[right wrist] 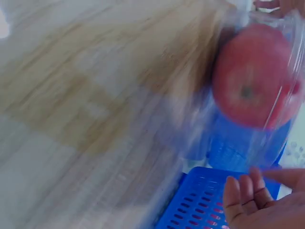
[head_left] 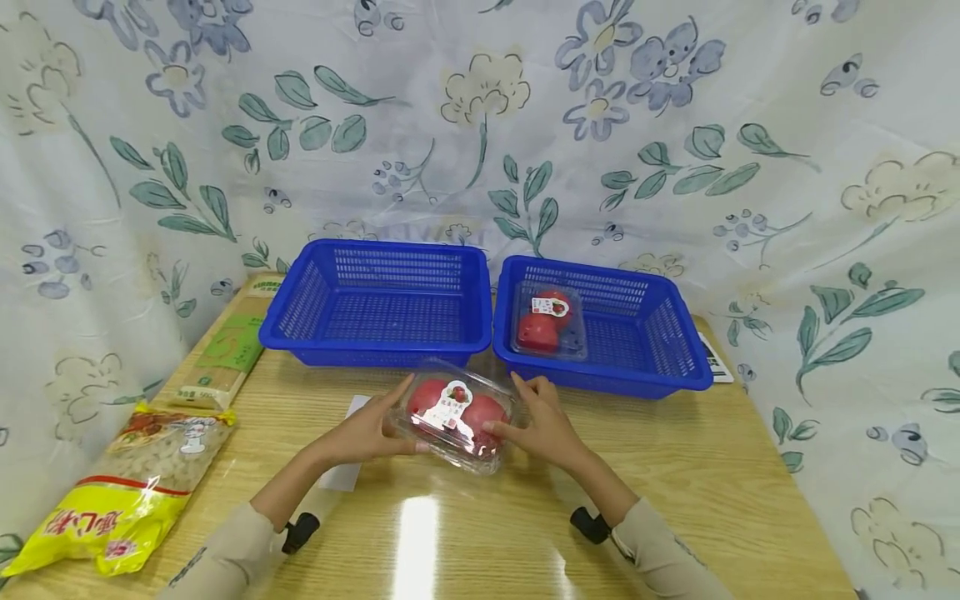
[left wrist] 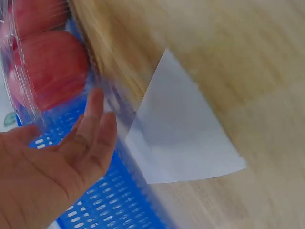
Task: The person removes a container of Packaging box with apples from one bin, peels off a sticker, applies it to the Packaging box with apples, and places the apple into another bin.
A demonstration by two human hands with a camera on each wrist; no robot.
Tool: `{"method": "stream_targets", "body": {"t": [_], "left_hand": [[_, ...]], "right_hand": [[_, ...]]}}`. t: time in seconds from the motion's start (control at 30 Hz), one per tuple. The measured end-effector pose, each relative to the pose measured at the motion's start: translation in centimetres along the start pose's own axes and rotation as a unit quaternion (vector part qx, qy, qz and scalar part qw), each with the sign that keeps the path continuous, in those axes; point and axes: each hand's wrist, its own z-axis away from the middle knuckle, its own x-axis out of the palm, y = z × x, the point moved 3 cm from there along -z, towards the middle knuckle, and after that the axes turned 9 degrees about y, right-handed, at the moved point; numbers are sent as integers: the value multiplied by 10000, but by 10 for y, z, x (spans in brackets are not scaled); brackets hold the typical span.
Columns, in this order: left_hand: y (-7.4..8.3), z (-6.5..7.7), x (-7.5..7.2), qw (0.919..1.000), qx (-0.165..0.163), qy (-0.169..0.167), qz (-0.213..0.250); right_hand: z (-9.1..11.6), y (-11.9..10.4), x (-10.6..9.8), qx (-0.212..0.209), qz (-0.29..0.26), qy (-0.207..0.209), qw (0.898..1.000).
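Note:
A clear plastic box of red apples point(head_left: 453, 407), with a white label on its lid, is tilted over the table in front of the two baskets. My left hand point(head_left: 375, 423) holds its left end and my right hand point(head_left: 543, 423) its right end, thumb over the front. In the left wrist view an apple point(left wrist: 52, 69) shows through the plastic beyond the left hand point(left wrist: 62, 162). The right wrist view has another apple point(right wrist: 252, 78) in the box, above the bent fingers of the right hand point(right wrist: 262, 202). Blur hides the exact finger contact in both wrist views.
Behind the box stand a blue basket point(head_left: 375, 354) and, to its right, another blue basket point(head_left: 600, 379) holding a similar apple box point(head_left: 550, 321). At left lie a yellow food bag point(head_left: 127, 492) and a green-brown packet point(head_left: 225, 346). White paper point(head_left: 341, 477) lies by the left hand.

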Motion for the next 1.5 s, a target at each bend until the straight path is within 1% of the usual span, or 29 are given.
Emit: {"method": "stream_targets", "body": {"t": [0.03,0.07,0.13,0.2,0.23,0.3,0.33,0.4,0.43,0.47,0.53,0.57,0.63,0.7,0.77,0.8,0.9,1.07,1.13,1.2,1.27,1.33,1.5], "left_hand": [[-2,-2,-1,9997,61,-104,194],[-3,-4,-2,9988,53,-228,429],[-8,-8,-3,9954,60,-466,839],[-13,-10,-5,9916,-42,-641,1124],[-15,-11,-6,9892,-114,-768,1240],[-18,-14,-9,9848,-179,-992,1412],[-19,-16,-10,9840,-214,-1066,1415],[-21,-19,-12,9824,-274,-1189,1411],[-21,-21,-12,9825,-297,-1224,1373],[-21,-23,-13,9825,-331,-1248,1341],[-21,-26,-14,9825,-432,-1280,1284],[-21,-27,-15,9823,-491,-1294,1261],[-22,-29,-16,9816,-598,-1314,1250],[-22,-30,-17,9802,-698,-1351,1270],[-22,-31,-17,9791,-751,-1393,1278],[-22,-31,-18,9785,-770,-1412,1289],[-23,-32,-18,9770,-838,-1437,1337],[-25,-33,-18,9756,-953,-1395,1404],[-26,-33,-17,9748,-952,-1427,1424],[-26,-32,-16,9733,-963,-1454,1492],[-27,-31,-15,9725,-879,-1503,1545],[-26,-30,-15,9719,-824,-1521,1596],[-20,-27,-18,9753,-638,-1505,1483]], "right_hand": [[1,1,0,-23,-9,-3,10000],[2,2,0,-84,-27,-18,10000],[5,7,0,-135,-230,-139,9995],[8,13,2,-92,-657,-415,9969],[8,15,3,-72,-933,-614,9937],[9,19,6,10,-1621,-1102,9806],[9,20,8,44,-1888,-1324,9730],[9,20,11,137,-2432,-1769,9536],[8,20,13,190,-2601,-1927,9460],[8,20,14,231,-2704,-2027,9409],[8,19,16,339,-2802,-2152,9349],[9,19,17,420,-2893,-2213,9304],[9,17,19,555,-3003,-2256,9251],[9,15,23,737,-3193,-2292,9165],[10,12,25,893,-3332,-2242,9115],[10,10,26,961,-3381,-2200,9100],[12,7,29,1113,-3438,-2038,9099],[15,1,34,1169,-3582,-1787,9089],[18,-1,36,1162,-3558,-1792,9098],[20,-3,38,1175,-3549,-1863,9086],[23,-5,38,1178,-3554,-1954,9064],[25,-7,38,1156,-3646,-2022,9016],[29,-9,34,1001,-3671,-2002,9029]]}}
